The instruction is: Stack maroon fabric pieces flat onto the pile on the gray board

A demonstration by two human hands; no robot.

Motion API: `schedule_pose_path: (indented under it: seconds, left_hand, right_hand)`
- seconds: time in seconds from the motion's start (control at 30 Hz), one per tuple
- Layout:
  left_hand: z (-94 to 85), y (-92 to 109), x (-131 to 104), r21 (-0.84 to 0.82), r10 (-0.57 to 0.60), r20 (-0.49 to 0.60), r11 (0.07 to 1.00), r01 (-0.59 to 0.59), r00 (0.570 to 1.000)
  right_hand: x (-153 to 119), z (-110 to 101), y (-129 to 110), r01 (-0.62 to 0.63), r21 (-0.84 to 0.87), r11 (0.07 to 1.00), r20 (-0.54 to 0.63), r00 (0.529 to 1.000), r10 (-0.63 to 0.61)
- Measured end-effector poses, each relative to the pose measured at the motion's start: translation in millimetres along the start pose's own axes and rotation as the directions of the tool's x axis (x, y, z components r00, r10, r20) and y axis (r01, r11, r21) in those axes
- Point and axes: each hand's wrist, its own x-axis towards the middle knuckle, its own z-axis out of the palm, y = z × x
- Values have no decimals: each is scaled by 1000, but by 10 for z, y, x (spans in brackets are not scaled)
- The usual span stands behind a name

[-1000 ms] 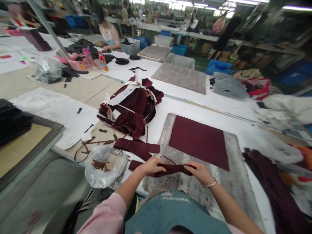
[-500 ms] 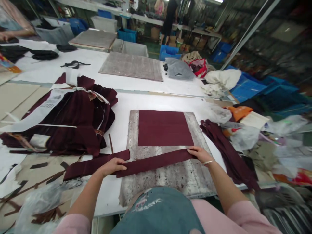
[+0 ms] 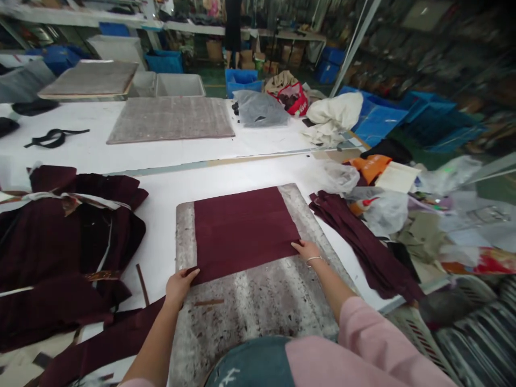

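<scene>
A grey, stained board [image 3: 250, 306] lies in front of me with maroon fabric [image 3: 244, 228] spread across its upper part. Along the near edge of this fabric, a maroon fabric strip [image 3: 245, 263] lies flush, so the seam between them is hard to see. My left hand [image 3: 180, 287] pinches the strip's near left corner. At its right end, the thumb and fingers of my right hand [image 3: 307, 251] are closed on the corner. Another maroon strip [image 3: 108, 341] runs partly under my left forearm.
A tied maroon fabric bundle [image 3: 60, 247] lies to the left, beside a thin brown strip [image 3: 142, 285]. Long maroon strips [image 3: 363, 242] are piled on the right, near plastic bags [image 3: 387, 212]. A small brown scrap [image 3: 208, 302] rests on the board.
Both hands have moved the strip away from me, up against the larger maroon fabric. The small brown scrap now shows on the board. The view has shifted to the right.
</scene>
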Motion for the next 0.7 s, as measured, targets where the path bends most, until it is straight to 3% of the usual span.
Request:
schedule_pose_path:
  seconds: [0.1, 0.27, 0.47, 0.7]
  left_hand:
    - [78, 105, 94, 267, 32, -62, 964, -14, 998]
    - [190, 176, 158, 386, 70, -64, 922, -39, 996]
    - [219, 242, 111, 344, -5, -78, 939, 32, 997]
    - [257, 174, 182, 332, -38, -90, 941, 66, 995]
  right_hand:
    - [137, -10, 18, -31, -103, 994, -19, 999, 29]
    - [255, -14, 60, -64, -203, 977, -13, 998, 62]
    - [279, -32, 53, -83, -260, 962, -2, 996, 85]
    - [251, -86, -22, -108, -305, 946, -17, 994, 108]
